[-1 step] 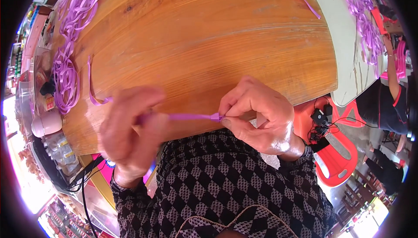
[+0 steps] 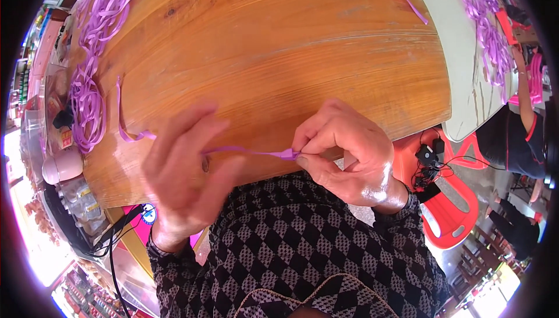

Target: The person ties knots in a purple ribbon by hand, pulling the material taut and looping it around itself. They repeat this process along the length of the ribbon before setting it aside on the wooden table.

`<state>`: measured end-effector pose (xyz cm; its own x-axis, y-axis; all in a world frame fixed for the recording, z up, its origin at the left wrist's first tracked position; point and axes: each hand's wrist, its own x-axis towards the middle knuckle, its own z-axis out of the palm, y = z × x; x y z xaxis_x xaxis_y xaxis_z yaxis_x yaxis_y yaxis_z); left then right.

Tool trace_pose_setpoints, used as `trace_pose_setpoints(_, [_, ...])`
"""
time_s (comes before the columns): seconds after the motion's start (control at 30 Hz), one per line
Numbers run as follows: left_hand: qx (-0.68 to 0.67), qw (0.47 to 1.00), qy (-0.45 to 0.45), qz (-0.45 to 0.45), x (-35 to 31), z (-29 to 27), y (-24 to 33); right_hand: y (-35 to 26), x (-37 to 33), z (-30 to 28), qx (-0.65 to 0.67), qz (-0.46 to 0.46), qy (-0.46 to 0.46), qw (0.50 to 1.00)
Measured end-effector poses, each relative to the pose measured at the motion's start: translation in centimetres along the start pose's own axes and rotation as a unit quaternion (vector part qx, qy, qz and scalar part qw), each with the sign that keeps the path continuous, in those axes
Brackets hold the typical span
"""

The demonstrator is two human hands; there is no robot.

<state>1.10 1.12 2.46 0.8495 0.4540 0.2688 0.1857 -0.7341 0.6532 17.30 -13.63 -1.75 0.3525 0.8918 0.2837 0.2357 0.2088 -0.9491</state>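
Observation:
My right hand (image 2: 349, 152) pinches one end of a purple ribbon (image 2: 250, 152) between thumb and fingertips, just above the table's near edge. Close to those fingertips the ribbon looks folded or knotted into a small wider piece. From there a thin strand runs left, sagging slightly, toward my left hand (image 2: 186, 164). That hand is smeared by motion, but its fingers and thumb are visibly apart. The strand passes behind its fingers, and a further length of ribbon (image 2: 131, 137) shows on the wood beyond it to the left.
Heaped purple ribbon (image 2: 87, 108) lies along the left of the wooden table (image 2: 279, 56). More ribbon (image 2: 492, 33) hangs over a pale surface on the right. A pink cylindrical object (image 2: 63, 165) stands at the left edge. Black cables (image 2: 431, 164) rest on a red stool (image 2: 448, 216).
My left hand's fingers have spread apart, and the hand has shifted a little. The ribbon strand has gone from taut to slightly slack. My right hand keeps its pinch in place.

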Motion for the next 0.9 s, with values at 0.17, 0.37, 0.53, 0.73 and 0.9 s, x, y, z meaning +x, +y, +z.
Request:
trace_pose_setpoints(0.17, [-0.073, 0.981, -0.174, 0.050, 1.1, 0.9, 0.6, 0.4, 0.8, 0.3, -0.062, -0.092, -0.012, 0.994])
trace_pose_setpoints(0.37, [-0.430, 0.841, -0.150, -0.291, 0.4, 2.4, 0.9, 0.6, 1.0, 0.2, -0.157, -0.149, 0.035, 0.976])
trace_pose_setpoints(0.53, [-0.431, 0.829, -0.159, -0.319, 0.8, 2.8, 0.9, 0.5, 0.9, 0.1, -0.180, -0.147, 0.054, 0.971])
trace_pose_setpoints(0.73, [-0.467, 0.806, -0.127, -0.341, 0.5, 3.2, 1.0, 0.6, 1.0, -0.1, -0.198, -0.168, 0.082, 0.962])
trace_pose_setpoints(0.9, [-0.459, 0.796, -0.108, -0.380, 0.7, 3.2, 1.1, 0.2, 0.8, -0.3, -0.202, -0.149, 0.076, 0.965])
